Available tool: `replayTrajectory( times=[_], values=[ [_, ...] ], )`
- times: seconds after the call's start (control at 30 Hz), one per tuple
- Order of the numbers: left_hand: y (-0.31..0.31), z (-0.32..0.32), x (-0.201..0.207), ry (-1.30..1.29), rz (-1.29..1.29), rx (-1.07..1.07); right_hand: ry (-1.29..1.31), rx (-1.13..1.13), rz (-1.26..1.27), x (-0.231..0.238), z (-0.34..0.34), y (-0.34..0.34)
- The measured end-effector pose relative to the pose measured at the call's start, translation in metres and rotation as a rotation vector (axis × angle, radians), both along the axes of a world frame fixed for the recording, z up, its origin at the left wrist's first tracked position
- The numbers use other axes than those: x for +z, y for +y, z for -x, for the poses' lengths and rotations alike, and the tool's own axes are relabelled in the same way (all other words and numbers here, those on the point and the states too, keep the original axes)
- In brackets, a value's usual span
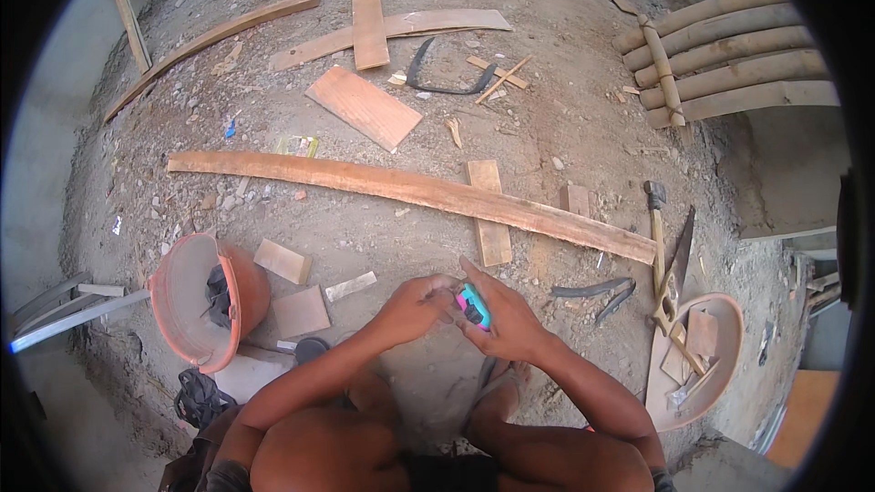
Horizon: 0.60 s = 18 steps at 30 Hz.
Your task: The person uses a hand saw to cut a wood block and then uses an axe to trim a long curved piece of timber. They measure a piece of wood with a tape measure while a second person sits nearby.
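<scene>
Just above my knees, both hands meet around a small rounded teal, pink and black case (474, 308), which looks like a tape measure. My right hand (504, 314) wraps it from the right, thumb side up. At its left edge, the closed fingers of my left hand (421, 308) pinch against the pink side; what lies between those fingertips is hidden. Beyond my hands a long rough wooden plank (392, 189) lies across a short board (492, 228) on the ground.
An orange bucket (194, 305) lies tilted at left, beside wood offcuts (301, 312). At right are a hammer (655, 200), a handsaw (680, 255) and a brown basin (725, 374) with wood scraps. More boards (365, 107) lie farther off. A bamboo rack (729, 55) stands far right.
</scene>
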<state>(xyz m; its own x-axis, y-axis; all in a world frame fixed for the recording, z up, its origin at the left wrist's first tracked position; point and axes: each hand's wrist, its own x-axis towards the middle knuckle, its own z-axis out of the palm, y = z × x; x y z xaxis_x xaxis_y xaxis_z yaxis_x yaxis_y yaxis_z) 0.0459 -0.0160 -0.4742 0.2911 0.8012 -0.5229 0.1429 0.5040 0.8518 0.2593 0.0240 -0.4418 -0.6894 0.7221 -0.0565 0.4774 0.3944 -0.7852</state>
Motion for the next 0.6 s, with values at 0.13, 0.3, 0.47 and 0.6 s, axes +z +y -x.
replayTrajectory(
  times=[0.13,0.3,0.47,0.6],
  values=[
    [-0.004,-0.017,0.013,-0.087,-0.109,0.132,-0.08,-0.08,0.28,0.002,-0.008,-0.001],
    [-0.008,-0.015,-0.007,-0.066,0.012,-0.047,-0.243,-0.032,0.518,0.012,-0.014,-0.008],
    [0.005,0.029,-0.02,-0.263,0.188,0.312,-0.391,-0.101,0.418,0.007,-0.067,0.003],
    [0.054,0.149,-0.024,-0.422,0.047,1.01,-0.406,-0.343,0.366,0.01,-0.194,0.03]
  ],
)
